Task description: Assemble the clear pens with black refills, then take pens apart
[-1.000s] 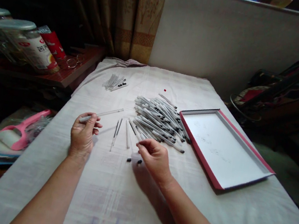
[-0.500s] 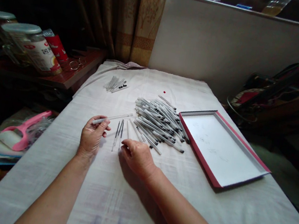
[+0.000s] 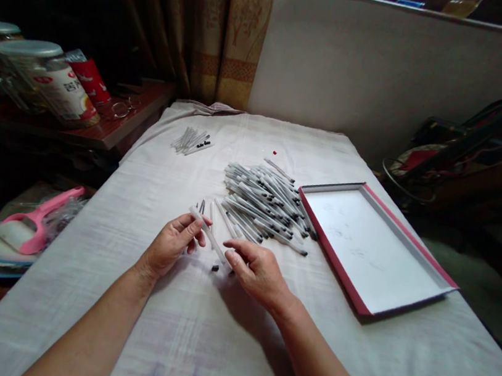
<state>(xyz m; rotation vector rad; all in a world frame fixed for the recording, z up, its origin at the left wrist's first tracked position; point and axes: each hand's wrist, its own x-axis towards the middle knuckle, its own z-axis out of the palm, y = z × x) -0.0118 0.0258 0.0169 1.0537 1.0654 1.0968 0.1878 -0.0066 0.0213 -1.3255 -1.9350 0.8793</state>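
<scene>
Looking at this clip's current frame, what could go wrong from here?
1. The left hand pinches the pale tube near one end; whether the right hand also grips it is unclear, so it might slip or swing.
2. A small black cap lies loose near the right fingertips and could be knocked away.
3. The pens in the large heap lie loosely crossed, so a bump might scatter them.
</scene>
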